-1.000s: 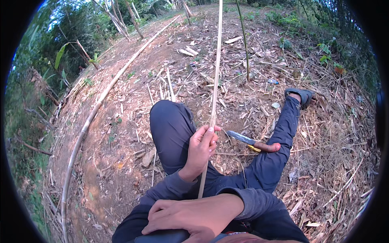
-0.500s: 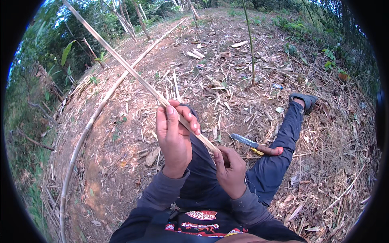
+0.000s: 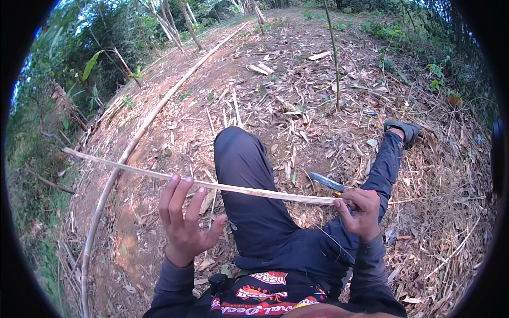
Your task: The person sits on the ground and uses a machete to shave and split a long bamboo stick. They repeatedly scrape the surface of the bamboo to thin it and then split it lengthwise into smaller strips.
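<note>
A long, pale bamboo strip (image 3: pixel 238 189) stretches across in front of me, from the left down to the right. Its right end is pinched between the thumb and fingers of my right hand (image 3: pixel 362 213). Under the strip, my left hand (image 3: pixel 186 222) is open with fingers spread, the fingertips close to the strip; whether they touch it I cannot tell. Beyond my right hand a knife (image 3: pixel 325 182) lies by my outstretched leg, its grey blade pointing left and its handle mostly hidden behind the hand.
A long bamboo pole (image 3: pixel 139 132) runs along the ground on the left. A thin green stem (image 3: pixel 336 69) stands upright ahead. Bamboo shavings and dry leaves (image 3: pixel 297 122) litter the slope. My bent knee (image 3: pixel 238 148) rises in the middle, and my sandalled foot (image 3: pixel 405 132) lies to the right.
The strip has swung from steeply slanted to nearly level. My right hand has moved right with its end, while my left hand has let go and moved left and down.
</note>
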{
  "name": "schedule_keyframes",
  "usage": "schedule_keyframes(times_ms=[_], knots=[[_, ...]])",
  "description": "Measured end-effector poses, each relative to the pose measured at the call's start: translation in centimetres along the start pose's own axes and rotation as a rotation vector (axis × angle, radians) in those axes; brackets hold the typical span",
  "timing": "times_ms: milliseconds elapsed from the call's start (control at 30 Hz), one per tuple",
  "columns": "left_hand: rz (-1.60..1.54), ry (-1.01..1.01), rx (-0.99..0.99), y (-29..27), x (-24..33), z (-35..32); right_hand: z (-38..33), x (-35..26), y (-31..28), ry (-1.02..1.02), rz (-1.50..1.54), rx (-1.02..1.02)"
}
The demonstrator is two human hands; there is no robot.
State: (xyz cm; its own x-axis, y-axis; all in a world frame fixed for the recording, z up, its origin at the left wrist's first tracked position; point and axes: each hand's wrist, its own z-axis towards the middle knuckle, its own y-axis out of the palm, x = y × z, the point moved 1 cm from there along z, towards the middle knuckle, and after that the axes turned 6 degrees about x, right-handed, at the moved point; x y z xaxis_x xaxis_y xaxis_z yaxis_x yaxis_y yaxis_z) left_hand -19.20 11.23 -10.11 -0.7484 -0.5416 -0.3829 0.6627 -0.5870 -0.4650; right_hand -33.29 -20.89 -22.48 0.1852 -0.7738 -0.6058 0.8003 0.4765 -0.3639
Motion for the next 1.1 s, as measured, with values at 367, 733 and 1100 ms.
schedule_keyframes(times_ms=[367, 733, 1100], knots=[[-0.741, -0.547, -0.737, 0.8, 0.4, -5.2, 3.9, -2.4, -2.3, -0.462, -0.485, 0.121], [-1.309, -1.349, -0.774, 6.0, 6.4, -5.4, -7.6, 16.0, 4.4, 0.116, -0.825, -0.322], [-1.971, -1.527, -0.945, 8.2, 5.3, -2.1, -8.1, 21.3, 9.0, 0.202, -1.030, -0.496]])
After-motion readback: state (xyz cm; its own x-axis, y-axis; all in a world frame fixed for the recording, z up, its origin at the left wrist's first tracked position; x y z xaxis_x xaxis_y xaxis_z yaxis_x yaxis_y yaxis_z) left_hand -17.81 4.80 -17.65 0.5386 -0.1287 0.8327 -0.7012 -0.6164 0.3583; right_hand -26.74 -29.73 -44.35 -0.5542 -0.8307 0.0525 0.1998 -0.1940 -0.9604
